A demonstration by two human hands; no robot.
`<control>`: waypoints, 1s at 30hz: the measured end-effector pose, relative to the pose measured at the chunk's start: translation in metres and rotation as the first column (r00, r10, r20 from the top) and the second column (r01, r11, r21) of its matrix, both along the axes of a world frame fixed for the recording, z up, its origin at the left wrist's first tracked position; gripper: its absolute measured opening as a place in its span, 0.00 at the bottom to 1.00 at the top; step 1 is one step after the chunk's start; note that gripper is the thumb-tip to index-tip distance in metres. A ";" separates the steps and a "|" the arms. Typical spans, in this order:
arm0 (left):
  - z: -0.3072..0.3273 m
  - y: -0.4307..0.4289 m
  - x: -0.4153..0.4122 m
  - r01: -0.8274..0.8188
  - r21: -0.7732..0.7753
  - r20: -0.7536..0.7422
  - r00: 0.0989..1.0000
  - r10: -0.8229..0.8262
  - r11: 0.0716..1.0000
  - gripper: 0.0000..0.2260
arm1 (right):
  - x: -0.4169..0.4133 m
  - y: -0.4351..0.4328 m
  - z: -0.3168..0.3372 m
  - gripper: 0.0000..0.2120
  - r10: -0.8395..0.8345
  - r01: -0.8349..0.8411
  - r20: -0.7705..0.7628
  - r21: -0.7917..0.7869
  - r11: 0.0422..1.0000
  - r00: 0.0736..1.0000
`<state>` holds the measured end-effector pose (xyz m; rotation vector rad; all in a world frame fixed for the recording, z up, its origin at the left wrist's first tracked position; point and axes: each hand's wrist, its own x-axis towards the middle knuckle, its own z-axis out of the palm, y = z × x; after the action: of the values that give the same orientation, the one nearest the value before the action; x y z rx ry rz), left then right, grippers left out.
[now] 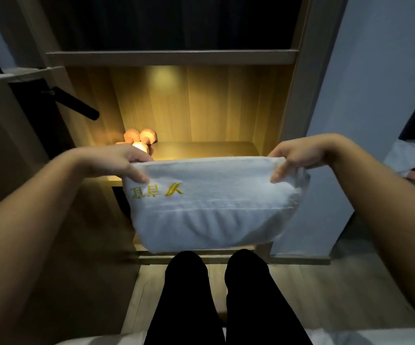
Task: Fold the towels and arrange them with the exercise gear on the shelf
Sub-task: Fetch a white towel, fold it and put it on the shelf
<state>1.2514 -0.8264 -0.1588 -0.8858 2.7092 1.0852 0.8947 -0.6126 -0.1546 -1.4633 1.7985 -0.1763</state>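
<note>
While the towel (pixel 209 202) hangs folded at the middle of the frame, the left hand (pixel 117 160) and the right hand (pixel 298 158) each pinch a top corner. Behind it, the lit shelf (pixel 201 148) holds only orange dumbbells (pixel 141 139) at its left. Judging by that, folding looks done; placing remains, and more cloth (pixel 410 158) waits at far right.

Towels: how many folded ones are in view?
1. The folded white towel hangs before the lit shelf, its top corners pinched by the left hand and right hand. White cloth heaped at far right may be another.
</note>
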 end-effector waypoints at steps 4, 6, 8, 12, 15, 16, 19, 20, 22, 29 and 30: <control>0.021 -0.001 0.016 -0.058 0.266 -0.096 0.992 0.086 0.962 0.21 | -0.008 0.014 0.026 0.22 0.001 -0.023 0.253 0.083 0.996 0.967; 0.019 0.000 0.013 -0.090 0.292 -0.044 0.993 0.108 0.952 0.23 | -0.010 0.014 0.022 0.22 -0.036 0.005 0.252 0.121 0.993 0.967; 0.007 0.000 0.006 -0.133 0.315 0.012 0.991 0.136 0.940 0.23 | -0.011 0.012 0.007 0.22 -0.073 0.029 0.250 0.176 0.984 0.965; -0.052 -0.003 -0.011 -0.203 0.318 0.128 0.977 0.170 0.926 0.22 | -0.011 0.007 -0.049 0.21 -0.187 0.102 0.257 0.313 0.944 0.948; -0.131 0.002 -0.031 -0.294 0.161 0.164 0.949 0.268 0.942 0.21 | 0.001 -0.001 -0.123 0.18 -0.276 0.281 -0.054 0.223 0.934 0.960; -0.160 0.009 -0.037 -0.328 0.037 0.173 0.932 0.317 0.944 0.24 | 0.008 -0.003 -0.149 0.17 -0.250 0.288 -0.227 0.152 0.945 0.941; -0.221 0.042 -0.058 -0.328 -0.136 0.167 0.922 0.348 0.935 0.31 | 0.042 -0.005 -0.207 0.24 -0.279 0.288 -0.355 -0.030 0.957 0.892; -0.235 0.053 -0.066 -0.284 -0.151 0.168 0.937 0.308 0.947 0.30 | 0.055 -0.004 -0.220 0.26 -0.299 0.297 -0.293 -0.055 0.953 0.908; -0.257 0.078 -0.079 -0.137 -0.240 0.182 0.966 0.183 0.961 0.27 | 0.080 -0.002 -0.241 0.28 -0.240 0.226 -0.287 -0.079 0.971 0.927; -0.301 0.122 -0.059 -0.171 -0.341 0.217 0.942 0.255 0.924 0.27 | 0.115 0.035 -0.304 0.32 -0.331 0.339 -0.375 -0.048 0.940 0.866; -0.301 0.121 -0.056 -0.232 -0.320 0.224 0.923 0.312 0.918 0.28 | 0.111 0.035 -0.305 0.33 -0.397 0.415 -0.349 -0.026 0.910 0.849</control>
<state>1.1949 -0.7056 -0.4596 -1.3842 2.5980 0.5480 1.0055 -0.5775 -0.4601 -1.1059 2.3772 -0.0847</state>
